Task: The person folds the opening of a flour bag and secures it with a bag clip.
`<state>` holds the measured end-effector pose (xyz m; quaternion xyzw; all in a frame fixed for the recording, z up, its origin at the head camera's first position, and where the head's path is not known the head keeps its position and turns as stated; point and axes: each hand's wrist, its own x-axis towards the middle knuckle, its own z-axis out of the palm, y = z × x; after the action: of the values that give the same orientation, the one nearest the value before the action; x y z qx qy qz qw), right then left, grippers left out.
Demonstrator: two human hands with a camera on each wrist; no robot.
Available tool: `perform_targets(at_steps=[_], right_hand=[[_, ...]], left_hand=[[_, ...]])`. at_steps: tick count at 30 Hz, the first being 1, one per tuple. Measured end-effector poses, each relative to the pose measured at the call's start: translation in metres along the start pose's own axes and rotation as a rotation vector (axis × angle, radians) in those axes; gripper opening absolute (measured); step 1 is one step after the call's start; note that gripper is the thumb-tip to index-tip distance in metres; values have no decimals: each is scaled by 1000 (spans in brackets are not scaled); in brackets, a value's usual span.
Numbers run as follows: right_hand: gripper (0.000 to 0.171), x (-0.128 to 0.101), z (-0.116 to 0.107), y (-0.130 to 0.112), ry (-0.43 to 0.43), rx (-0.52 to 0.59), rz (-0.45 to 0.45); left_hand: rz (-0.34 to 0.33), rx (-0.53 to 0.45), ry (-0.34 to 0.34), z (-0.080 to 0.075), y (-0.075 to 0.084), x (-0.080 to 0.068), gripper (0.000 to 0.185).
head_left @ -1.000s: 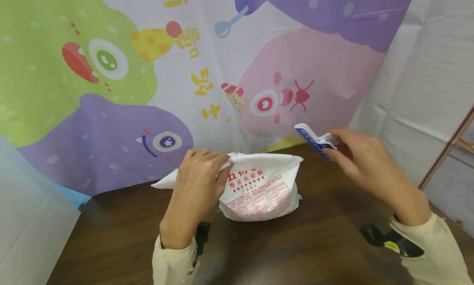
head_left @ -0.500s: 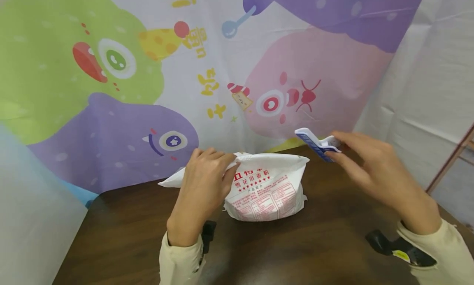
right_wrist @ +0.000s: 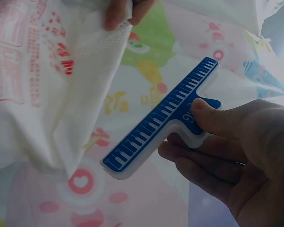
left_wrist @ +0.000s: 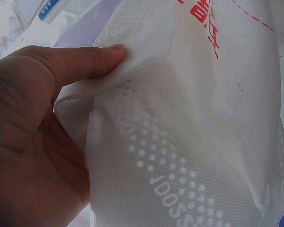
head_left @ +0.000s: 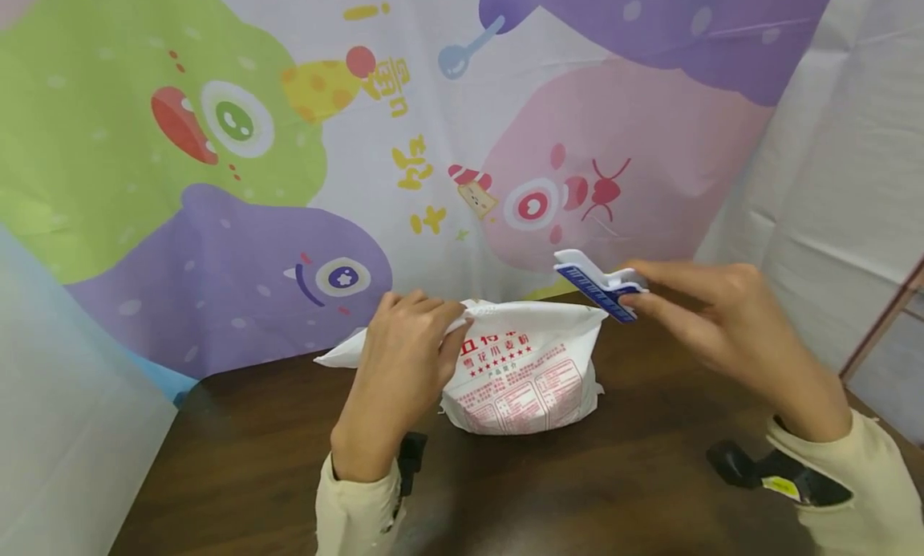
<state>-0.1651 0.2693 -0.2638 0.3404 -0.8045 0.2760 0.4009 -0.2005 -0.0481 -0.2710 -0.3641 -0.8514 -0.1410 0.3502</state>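
Observation:
A white bag with red Chinese print stands on the table, its top edge folded. My left hand pinches that top edge; in the left wrist view the thumb presses on the folded white fabric, the other fingers behind it. Off the bag's right top corner, my right hand holds a blue and white clip by its handles. In the right wrist view the clip shows a piano-key pattern, with my thumb on one handle and fingers beneath. Its long jaw points toward the bag.
The dark wooden table spreads under both arms. Behind it hangs a cloth printed with cartoon monsters. White curtain panels close off the sides. A black camera strap sits on the right wrist.
My right hand has brought the clip left, nearer the bag's top right corner. The left hand keeps its grip on the bag. The whole view has shifted slightly.

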Motion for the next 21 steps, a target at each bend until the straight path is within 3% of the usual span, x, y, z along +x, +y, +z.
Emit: perform_targets(at_steps=[5,11,17,21], right_hand=[[26,17,1,-5,-45,36,-10],[44,39,10,-18,-119,131,-32],[21,57,28,-23,-169,224,-120],[21,61,36,-23,-220,225,-145]], left_hand=[[0,-1,2,-1,-1,0,7],[-4,-5,-5,-2,-1,-1,7],[2,-11,3,-3,-1,0,6],[9,-13,3,-2,-1,0,6]])
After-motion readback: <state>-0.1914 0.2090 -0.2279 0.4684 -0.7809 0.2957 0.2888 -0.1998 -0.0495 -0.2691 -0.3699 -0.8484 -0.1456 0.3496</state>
